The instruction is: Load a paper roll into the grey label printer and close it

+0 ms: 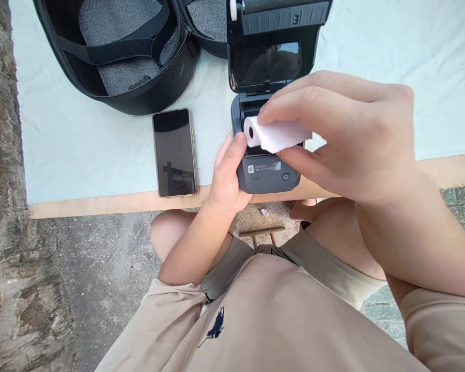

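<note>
A small dark grey label printer [269,178] stands at the table's front edge with its lid [273,62] swung up and back. My left hand [228,175] grips the printer's left side, thumb on top near the opening. Over the open compartment, my right hand [344,129] pinches a white paper roll [281,135] between thumb and fingers. The roll lies sideways, its dark core hole facing left, close to my left thumb. Its right part is hidden by my right hand, and I cannot tell whether it touches the compartment floor.
A smartphone [174,152] lies screen-up left of the printer. Behind it sits an open black zip case [155,82] with grey foam and a strap. A pale cloth [62,144] covers the table, whose wooden edge [101,203] shows in front. A rough wall [8,232] borders the left.
</note>
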Demonstrator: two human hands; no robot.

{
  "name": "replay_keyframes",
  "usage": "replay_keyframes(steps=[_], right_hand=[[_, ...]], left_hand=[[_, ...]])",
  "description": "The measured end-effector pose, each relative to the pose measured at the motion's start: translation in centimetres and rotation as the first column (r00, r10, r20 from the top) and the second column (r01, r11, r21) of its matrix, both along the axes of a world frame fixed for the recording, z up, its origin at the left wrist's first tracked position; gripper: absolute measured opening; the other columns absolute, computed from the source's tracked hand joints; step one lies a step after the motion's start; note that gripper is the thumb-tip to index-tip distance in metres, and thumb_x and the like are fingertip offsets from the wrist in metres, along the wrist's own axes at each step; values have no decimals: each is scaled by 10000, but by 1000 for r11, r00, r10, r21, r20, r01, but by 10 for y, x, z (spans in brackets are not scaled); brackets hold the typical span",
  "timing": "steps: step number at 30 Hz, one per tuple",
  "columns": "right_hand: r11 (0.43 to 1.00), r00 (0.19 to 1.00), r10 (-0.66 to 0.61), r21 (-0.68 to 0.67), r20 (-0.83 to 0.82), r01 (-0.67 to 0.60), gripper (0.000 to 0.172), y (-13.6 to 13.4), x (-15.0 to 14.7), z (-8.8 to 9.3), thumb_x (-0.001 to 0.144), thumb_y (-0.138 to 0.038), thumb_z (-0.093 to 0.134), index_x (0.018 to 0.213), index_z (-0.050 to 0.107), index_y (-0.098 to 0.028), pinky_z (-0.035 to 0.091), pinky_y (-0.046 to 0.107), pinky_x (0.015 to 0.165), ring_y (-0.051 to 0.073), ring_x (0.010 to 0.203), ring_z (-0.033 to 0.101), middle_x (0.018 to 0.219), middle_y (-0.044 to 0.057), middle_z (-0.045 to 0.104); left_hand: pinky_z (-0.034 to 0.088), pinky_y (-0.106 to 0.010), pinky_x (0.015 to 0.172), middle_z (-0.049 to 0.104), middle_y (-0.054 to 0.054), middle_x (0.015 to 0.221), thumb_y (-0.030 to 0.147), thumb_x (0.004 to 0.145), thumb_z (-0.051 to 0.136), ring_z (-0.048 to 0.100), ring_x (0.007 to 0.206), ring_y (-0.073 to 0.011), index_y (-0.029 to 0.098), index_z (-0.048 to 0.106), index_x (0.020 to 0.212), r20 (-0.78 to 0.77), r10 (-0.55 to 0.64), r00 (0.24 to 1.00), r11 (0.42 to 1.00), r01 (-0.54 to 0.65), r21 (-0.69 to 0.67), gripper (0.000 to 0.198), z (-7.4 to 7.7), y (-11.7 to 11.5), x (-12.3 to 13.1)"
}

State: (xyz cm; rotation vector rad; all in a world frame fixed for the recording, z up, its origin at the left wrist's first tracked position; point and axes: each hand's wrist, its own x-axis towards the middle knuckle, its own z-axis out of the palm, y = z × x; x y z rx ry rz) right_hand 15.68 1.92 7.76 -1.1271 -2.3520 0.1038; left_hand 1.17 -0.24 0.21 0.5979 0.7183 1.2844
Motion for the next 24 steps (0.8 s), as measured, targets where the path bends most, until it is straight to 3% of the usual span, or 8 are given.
replay_keyframes(steps=[6,11,17,21,24], right_hand=[[999,999,-39,-9,33,40,278,4,3,1,817,-70,491,1011,634,-209,443,289,616,160,886,677,1001,9,711],[991,990,-78,-103,116,90,196,5,3,2,830,-149,508,963,620,-240,424,299,604,166,830,671,941,-6,707],[994,986,-101,-20,131,104,220,8,6,-3,892,-186,470,820,676,-213,393,314,571,200,794,694,794,16,716],[997,993,-75,4,95,75,194,10,8,-5,871,-211,528,978,689,-196,473,330,658,221,880,689,977,46,731],[996,985,-83,-22,154,87,271,11,7,-4,833,-216,577,1091,661,-215,497,358,717,250,921,666,1076,57,717]], left_hand=[[564,-401,1024,720,-47,1002,496,900,539,561,1334,-274,242,637,915,54,-78,996,997,79,-23,273,-2,0,-1],[588,-396,966,728,-37,1017,441,841,652,606,1286,-278,252,625,1066,14,-76,997,996,76,-42,296,-4,0,-2],[556,-401,1016,731,-45,1090,485,841,628,563,1337,-291,248,647,990,-9,-46,999,995,45,-87,281,-2,-1,-2],[546,-398,1037,732,-38,1073,460,850,621,549,1354,-283,237,646,935,15,-49,999,995,51,-86,239,-1,-2,-2],[556,-395,1019,730,-38,1064,468,831,642,567,1332,-286,246,648,985,-9,-54,998,995,53,-85,270,0,-2,-1]])
